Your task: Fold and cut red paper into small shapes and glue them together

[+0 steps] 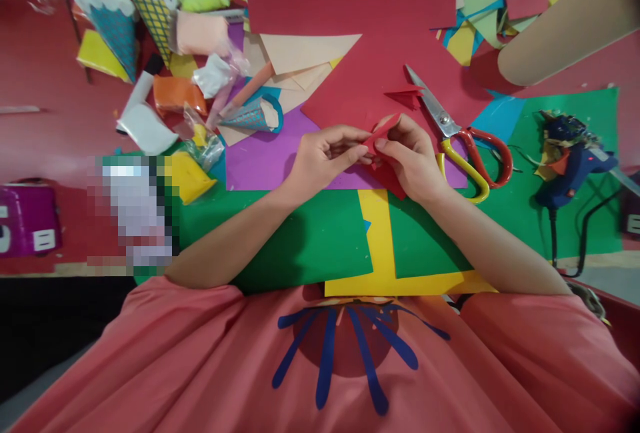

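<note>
Between my two hands is a small piece of red paper, pinched by the fingertips of both. My left hand grips its left side, with thumb and fingers closed. On its right side, the thumb and fingers of my right hand press it together. Another bit of red paper hangs below my hands, partly hidden. Scissors with one red and one yellow handle lie just right of my right hand, blades slightly apart. A folded red scrap rests by the blade tips. Under my hands is a purple sheet.
Paper cones and bagged clay crowd the left. A blue glue gun with its cord lies on green sheet at right. A cardboard tube and paper scraps lie at upper right.
</note>
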### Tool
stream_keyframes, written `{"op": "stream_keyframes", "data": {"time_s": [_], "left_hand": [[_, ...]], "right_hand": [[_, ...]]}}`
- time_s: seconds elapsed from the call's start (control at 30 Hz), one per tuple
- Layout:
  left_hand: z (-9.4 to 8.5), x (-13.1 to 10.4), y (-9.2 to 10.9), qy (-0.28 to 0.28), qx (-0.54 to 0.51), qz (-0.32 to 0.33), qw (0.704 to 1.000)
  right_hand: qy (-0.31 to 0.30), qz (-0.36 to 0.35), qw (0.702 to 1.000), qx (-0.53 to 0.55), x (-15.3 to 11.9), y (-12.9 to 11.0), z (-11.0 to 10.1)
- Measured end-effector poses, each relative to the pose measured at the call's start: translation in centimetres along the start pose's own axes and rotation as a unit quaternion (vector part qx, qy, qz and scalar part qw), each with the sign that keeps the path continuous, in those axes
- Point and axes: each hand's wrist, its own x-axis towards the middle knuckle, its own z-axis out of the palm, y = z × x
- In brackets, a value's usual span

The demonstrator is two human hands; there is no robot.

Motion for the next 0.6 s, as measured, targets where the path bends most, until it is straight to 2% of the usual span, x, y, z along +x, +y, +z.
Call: {"op": "stream_keyframes", "data": {"time_s": [0.3, 0.47, 0.6], "left_hand": [[-0.1, 0.0, -0.1, -0.001, 0.016, 0.015, 1.000], [-0.6, 0.4, -0.6, 0.031, 0.073, 0.055, 0.995], [-0.6, 0.6, -0.7, 0.006, 0.099, 0.046, 0.994]], "right_hand": [[0.043, -0.020, 0.999, -0.022, 0.2, 0.1, -0.4], [-0.005, -0.023, 0.998, -0.054, -0.2, 0.1, 0.2], [-0.027, -0.034, 0.996, -0.074, -0.4, 0.1, 0.7]]}}
